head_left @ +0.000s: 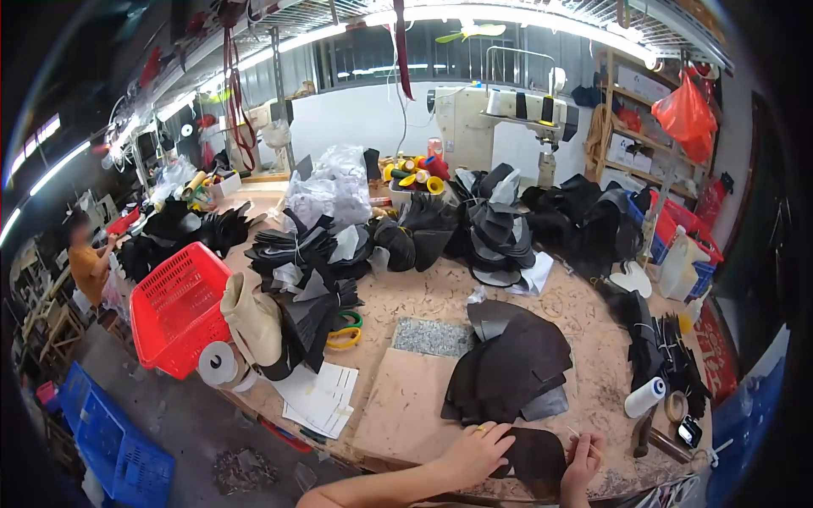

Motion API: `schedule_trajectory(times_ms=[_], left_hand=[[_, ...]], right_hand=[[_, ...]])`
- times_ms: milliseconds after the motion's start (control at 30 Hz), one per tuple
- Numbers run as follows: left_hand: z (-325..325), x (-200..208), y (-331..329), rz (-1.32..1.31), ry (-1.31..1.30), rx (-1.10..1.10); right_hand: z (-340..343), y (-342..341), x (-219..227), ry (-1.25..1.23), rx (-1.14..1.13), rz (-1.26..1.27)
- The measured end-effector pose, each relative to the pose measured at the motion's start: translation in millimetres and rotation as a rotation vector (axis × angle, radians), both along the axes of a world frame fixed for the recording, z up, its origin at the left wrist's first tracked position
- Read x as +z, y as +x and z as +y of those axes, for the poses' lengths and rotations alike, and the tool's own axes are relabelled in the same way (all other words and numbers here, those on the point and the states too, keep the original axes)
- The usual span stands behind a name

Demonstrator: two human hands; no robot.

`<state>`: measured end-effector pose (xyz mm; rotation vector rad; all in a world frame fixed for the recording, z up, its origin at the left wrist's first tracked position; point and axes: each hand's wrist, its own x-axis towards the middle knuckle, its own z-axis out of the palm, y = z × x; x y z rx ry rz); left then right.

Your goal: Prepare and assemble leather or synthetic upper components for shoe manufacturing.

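At the table's near edge lies a dark leather piece (536,457). My left hand (476,453) rests over its left edge, fingers bent and holding it against the table. At the right edge of the piece, my right hand (583,460) is closed in a pinch. A thin, pale sliver shows by those fingertips, too small to name. Just beyond both hands, a fanned stack of dark leather pieces (512,360) covers part of the work board (398,406).
Tied leather bundles (495,237) line the back, before a sewing machine (466,127). Leftward stand a red basket (182,296), a beige boot form (251,322) and yellow-handled scissors (345,337). On the right are a white thread cone (645,396), a tape roll (676,407) and a hammer (644,433).
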<state>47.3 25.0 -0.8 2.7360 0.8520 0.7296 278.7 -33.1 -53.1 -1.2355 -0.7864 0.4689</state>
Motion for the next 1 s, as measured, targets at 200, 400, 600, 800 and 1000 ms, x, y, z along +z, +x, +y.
schedule_trajectory(times_ms=[200, 400, 600, 800, 1000], left_hand=[[-5, -12, -8, -0.1, -0.058, 0.009], [3, -5, -31, -0.011, -0.133, -0.168], [18, 40, -59, 0.178, -0.144, -0.282], [16, -14, -51, -0.184, -0.209, -0.411], [23, -36, -57, 0.157, 0.615, -0.276]], right_hand=[[-5, -7, 42, -0.275, 0.092, 0.025], [-20, -12, 38, -0.331, 0.181, -0.622], [-19, -7, 5, -0.132, 0.108, -1.211], [-16, -9, 11, -0.134, 0.079, -1.169], [-16, -18, 24, -0.228, 0.119, -1.164]])
